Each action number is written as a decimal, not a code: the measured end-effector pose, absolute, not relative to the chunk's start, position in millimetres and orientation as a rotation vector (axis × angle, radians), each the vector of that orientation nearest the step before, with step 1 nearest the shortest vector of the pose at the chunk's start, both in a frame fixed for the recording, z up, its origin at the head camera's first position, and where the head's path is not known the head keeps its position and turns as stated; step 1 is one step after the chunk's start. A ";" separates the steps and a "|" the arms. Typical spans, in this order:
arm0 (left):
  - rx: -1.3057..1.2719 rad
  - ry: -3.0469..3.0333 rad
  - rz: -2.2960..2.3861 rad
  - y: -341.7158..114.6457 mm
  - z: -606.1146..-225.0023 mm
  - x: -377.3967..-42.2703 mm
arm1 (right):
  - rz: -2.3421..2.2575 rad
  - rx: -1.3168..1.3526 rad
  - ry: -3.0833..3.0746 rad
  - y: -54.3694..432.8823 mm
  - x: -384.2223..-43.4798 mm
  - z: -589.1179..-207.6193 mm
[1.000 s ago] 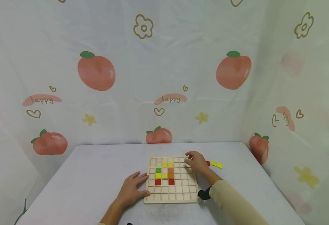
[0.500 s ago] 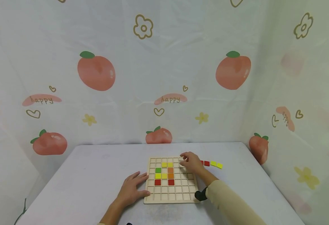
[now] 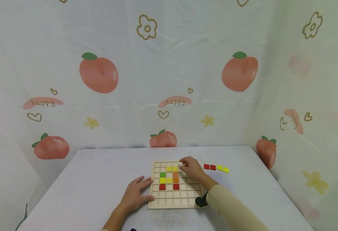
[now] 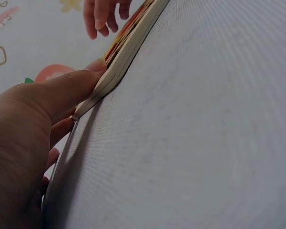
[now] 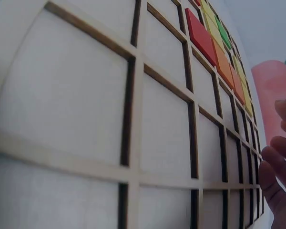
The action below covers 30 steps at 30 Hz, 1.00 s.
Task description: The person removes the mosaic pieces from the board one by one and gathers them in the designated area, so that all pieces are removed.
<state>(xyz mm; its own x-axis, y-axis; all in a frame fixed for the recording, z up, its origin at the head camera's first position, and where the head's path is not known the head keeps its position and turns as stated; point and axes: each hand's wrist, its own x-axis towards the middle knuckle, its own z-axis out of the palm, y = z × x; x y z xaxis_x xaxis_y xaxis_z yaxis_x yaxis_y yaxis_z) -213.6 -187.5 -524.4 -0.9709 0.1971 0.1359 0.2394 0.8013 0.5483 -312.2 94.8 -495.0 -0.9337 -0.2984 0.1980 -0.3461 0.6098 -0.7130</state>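
A pale wooden grid board [image 3: 183,194] lies on the table, with several square tiles in its cells: yellow, green, orange and red. My left hand [image 3: 134,194] rests at the board's left side, fingers stretched out; in the left wrist view its thumb [image 4: 78,86] touches the rim. Over the board's upper right part is my right hand [image 3: 193,168], beside the top yellow tiles [image 3: 172,168]. Its fingers [image 5: 276,164] are loosely bent and apart in the right wrist view, with no tile visible between them. Some upper cells are hidden beneath that hand.
Right of the board, two red tiles [image 3: 209,167] and two yellow tiles [image 3: 222,168] lie in a row on the white table [image 3: 99,173]. A curtain [image 3: 128,80] printed with peaches hangs behind the table and along its right side.
My right hand has moved left across the board's upper part, uncovering both loose red tiles at the right. My left hand and the tiles on the board have stayed put.
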 end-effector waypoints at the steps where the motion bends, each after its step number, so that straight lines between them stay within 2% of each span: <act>1: -0.355 -2.911 -0.905 -187.6 -524.6 -213.8 | 1.235 0.548 -2.779 93.2 -312.4 -495.5; 14: -0.396 -2.888 -0.892 -189.7 -529.0 -216.0 | 1.099 0.666 -2.860 80.6 -315.0 -501.5; 30: -0.405 -2.882 -0.903 -190.4 -526.3 -214.0 | 1.037 0.564 -2.917 73.0 -311.4 -501.1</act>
<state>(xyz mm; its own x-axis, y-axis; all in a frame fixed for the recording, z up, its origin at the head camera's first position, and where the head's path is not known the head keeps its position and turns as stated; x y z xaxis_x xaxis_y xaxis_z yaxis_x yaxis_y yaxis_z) -214.0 -190.4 -526.3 -0.9602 0.2231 0.1679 0.2790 0.7895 0.5467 -311.4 73.0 -501.1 -0.9358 -0.3337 0.1136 -0.3305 0.7185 -0.6120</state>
